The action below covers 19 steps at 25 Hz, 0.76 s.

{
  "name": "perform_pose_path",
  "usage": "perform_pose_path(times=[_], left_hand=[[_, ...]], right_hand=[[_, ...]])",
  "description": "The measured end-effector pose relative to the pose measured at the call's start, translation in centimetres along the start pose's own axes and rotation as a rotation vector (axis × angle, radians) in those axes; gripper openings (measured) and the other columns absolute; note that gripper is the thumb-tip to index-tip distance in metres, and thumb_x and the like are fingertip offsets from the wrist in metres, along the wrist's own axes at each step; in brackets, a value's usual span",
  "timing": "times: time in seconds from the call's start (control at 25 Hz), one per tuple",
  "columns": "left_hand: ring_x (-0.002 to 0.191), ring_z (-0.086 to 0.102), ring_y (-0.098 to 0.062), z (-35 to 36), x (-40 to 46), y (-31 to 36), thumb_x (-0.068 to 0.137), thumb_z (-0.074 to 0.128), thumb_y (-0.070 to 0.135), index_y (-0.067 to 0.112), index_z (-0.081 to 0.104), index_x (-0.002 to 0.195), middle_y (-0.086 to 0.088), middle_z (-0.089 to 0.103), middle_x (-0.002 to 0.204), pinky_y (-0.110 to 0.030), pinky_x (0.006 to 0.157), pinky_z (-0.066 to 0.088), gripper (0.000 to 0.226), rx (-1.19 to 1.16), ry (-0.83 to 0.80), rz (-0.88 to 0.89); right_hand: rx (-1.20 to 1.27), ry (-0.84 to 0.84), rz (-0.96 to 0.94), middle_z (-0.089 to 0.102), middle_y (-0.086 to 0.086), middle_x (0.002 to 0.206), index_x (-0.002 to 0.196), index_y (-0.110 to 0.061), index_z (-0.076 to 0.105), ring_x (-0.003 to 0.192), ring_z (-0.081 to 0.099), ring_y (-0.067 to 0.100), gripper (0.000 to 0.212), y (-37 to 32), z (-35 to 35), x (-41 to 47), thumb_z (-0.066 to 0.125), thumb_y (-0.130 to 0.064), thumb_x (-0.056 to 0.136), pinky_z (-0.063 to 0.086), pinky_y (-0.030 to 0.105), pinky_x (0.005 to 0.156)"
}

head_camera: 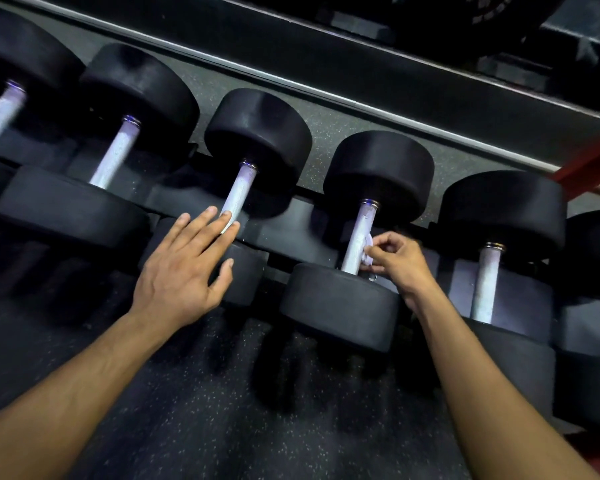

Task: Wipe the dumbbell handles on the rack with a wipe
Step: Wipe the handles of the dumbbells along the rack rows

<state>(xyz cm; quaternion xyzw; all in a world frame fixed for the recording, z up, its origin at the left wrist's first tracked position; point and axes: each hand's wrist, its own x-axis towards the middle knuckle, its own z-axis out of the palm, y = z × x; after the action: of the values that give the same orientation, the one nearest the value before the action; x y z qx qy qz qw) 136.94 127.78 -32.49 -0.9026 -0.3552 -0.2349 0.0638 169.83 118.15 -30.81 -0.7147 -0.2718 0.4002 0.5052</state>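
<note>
Dim gym light, pale glare on handles (238,199), blurred wide-angle edges

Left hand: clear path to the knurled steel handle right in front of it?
Probably yes. The open left hand has fingertips already at the near end of that knurled steel handle; nothing lies between. The right hand works the white wipe on the neighbouring handle.
</note>
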Motion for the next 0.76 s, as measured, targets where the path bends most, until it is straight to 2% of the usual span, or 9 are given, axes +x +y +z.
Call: perform_pose_path(times=[0.12, 0.24, 0.32, 0.4, 0.48, 0.6, 0.68, 0.76], left_hand=[[0.147, 0.035, -0.024, 0.0, -0.1, 0.0, 0.099, 0.041, 0.031, 0.008, 0.052, 0.144, -0.010, 0.049, 0.151, -0.049, 0.122, 0.026, 0.052, -0.003, 0.012, -0.003], [0.147, 0.036, -0.025, 0.0, 0.0, 0.0, 0.098, 0.043, 0.031, 0.008, 0.053, 0.143, -0.010, 0.050, 0.150, -0.049, 0.121, 0.027, 0.052, -0.005, 0.018, -0.002], [0.147, 0.036, -0.025, 0.0, 0.0, 0.1, 0.098, 0.043, 0.031, 0.008, 0.053, 0.143, -0.010, 0.051, 0.149, -0.049, 0.121, 0.027, 0.052, -0.005, 0.016, -0.008], [0.147, 0.036, -0.025, 0.0, 0.0, 0.1, 0.098, 0.042, 0.031, 0.008, 0.053, 0.143, -0.010, 0.051, 0.149, -0.049, 0.121, 0.027, 0.052, 0.000, 0.014, -0.013], [0.147, 0.036, -0.025, 0.0, -0.1, 0.1, 0.098, 0.041, 0.031, 0.008, 0.053, 0.144, -0.010, 0.051, 0.149, -0.050, 0.121, 0.027, 0.052, 0.004, 0.008, -0.014], [0.147, 0.035, -0.025, 0.0, -0.1, 0.3, 0.099, 0.041, 0.031, 0.008, 0.052, 0.145, -0.010, 0.050, 0.150, -0.049, 0.122, 0.026, 0.053, 0.009, 0.005, -0.016], [0.147, 0.036, -0.025, 0.0, -0.1, 0.3, 0.098, 0.042, 0.030, 0.007, 0.052, 0.144, -0.010, 0.051, 0.149, -0.049, 0.122, 0.026, 0.053, 0.003, 0.008, -0.016], [0.146, 0.037, -0.026, 0.0, -0.1, 0.2, 0.098, 0.041, 0.030, 0.007, 0.052, 0.144, -0.010, 0.051, 0.149, -0.049, 0.122, 0.025, 0.053, -0.002, 0.010, -0.017]], right_hand=[[-0.157, -0.113, 0.026, 0.065, 0.001, 0.066, 0.084, -0.007, 0.065, 0.055, 0.056, 0.007, 0.007, 0.9, -0.7, -1.6, 0.071, -0.003, 0.083, 0.046, 0.016, 0.053], [-0.279, -0.176, -0.011, 0.068, 0.002, 0.069, 0.079, -0.012, 0.068, 0.060, 0.055, 0.008, 0.009, 0.5, -1.4, -1.7, 0.077, -0.011, 0.081, 0.042, 0.019, 0.057], [-0.491, -0.165, -0.192, 0.070, -0.001, 0.071, 0.078, -0.015, 0.068, 0.060, 0.058, 0.007, 0.009, -0.6, -1.6, -1.3, 0.077, -0.016, 0.081, 0.046, 0.025, 0.059], [-0.878, -0.084, -0.532, 0.066, -0.005, 0.082, 0.085, -0.020, 0.069, 0.072, 0.058, 0.009, 0.002, -2.4, -1.1, -0.5, 0.071, -0.020, 0.085, 0.048, 0.030, 0.061], [-1.276, -0.012, -0.877, 0.058, -0.003, 0.091, 0.090, -0.020, 0.067, 0.083, 0.053, 0.017, 0.005, -4.8, 0.0, 0.5, 0.063, -0.018, 0.087, 0.041, 0.030, 0.057], [-1.671, -0.107, -1.272, 0.055, 0.005, 0.079, 0.073, -0.013, 0.061, 0.076, 0.053, 0.027, 0.009, -6.7, 1.4, 3.2, 0.066, -0.008, 0.078, 0.039, 0.035, 0.054], [-1.914, -0.256, -1.283, 0.057, 0.003, 0.070, 0.065, -0.016, 0.060, 0.070, 0.055, 0.025, 0.014, -6.9, 1.9, 4.4, 0.068, -0.010, 0.073, 0.040, 0.033, 0.056], [-2.009, -0.371, -1.245, 0.060, -0.001, 0.065, 0.064, -0.020, 0.061, 0.069, 0.058, 0.023, 0.014, -6.8, 2.2, 5.0, 0.068, -0.014, 0.075, 0.039, 0.032, 0.061]])
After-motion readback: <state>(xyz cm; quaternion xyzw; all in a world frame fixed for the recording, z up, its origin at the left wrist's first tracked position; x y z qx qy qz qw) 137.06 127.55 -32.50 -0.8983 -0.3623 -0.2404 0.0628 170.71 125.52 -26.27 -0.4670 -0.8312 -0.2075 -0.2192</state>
